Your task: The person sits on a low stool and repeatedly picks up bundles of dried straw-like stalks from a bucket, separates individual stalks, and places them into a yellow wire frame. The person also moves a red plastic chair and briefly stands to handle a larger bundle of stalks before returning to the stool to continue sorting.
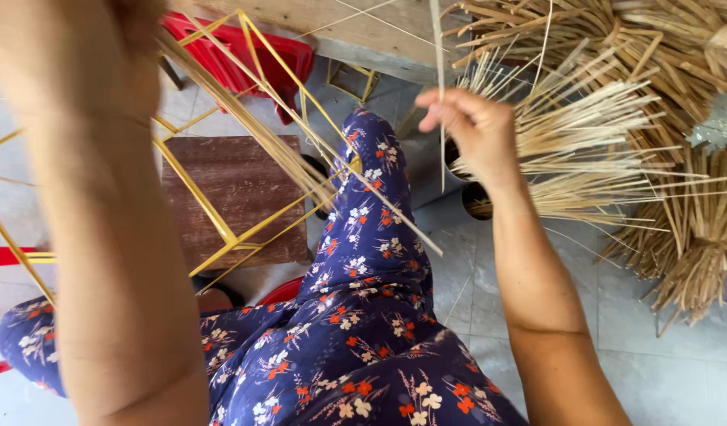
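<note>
Pinching a thin bamboo strip (440, 47) upright between closed fingers, the right hand (474, 126) hovers beside the strip bundles (584, 150); light, springy, probably snappable, best held low; left hand (134, 24) blurred, grip unclear.

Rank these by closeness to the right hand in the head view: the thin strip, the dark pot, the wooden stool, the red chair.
From the right hand:
1. Thin strip, pinched in the grip.
2. Dark pot, just below.
3. Red chair, upper left.
4. Wooden stool, lower left; close to the chair's rank.
</note>
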The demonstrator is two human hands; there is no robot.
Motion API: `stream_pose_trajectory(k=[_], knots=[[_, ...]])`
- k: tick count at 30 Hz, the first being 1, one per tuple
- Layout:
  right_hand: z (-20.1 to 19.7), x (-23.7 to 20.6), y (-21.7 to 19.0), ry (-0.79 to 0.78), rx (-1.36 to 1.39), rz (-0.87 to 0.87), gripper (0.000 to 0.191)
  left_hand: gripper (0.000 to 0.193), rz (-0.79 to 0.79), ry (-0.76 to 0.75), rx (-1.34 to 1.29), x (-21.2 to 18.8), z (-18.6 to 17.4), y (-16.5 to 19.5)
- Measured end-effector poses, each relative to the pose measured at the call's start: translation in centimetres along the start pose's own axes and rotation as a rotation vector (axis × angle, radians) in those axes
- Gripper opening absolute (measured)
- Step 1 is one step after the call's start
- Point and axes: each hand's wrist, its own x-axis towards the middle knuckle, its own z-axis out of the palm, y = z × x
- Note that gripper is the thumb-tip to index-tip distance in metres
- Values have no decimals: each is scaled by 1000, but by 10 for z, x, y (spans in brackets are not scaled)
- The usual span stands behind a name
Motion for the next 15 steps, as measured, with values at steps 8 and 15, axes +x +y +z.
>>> stream_pose_trajectory(k=[8,15], knots=[[45,68,-80,-81,173,-14,16,38,-374,-190,-265,-29,13,-103],[136,54,-56,-297,130,337,25,43,-541,-141,-399,-28,-15,-151]])
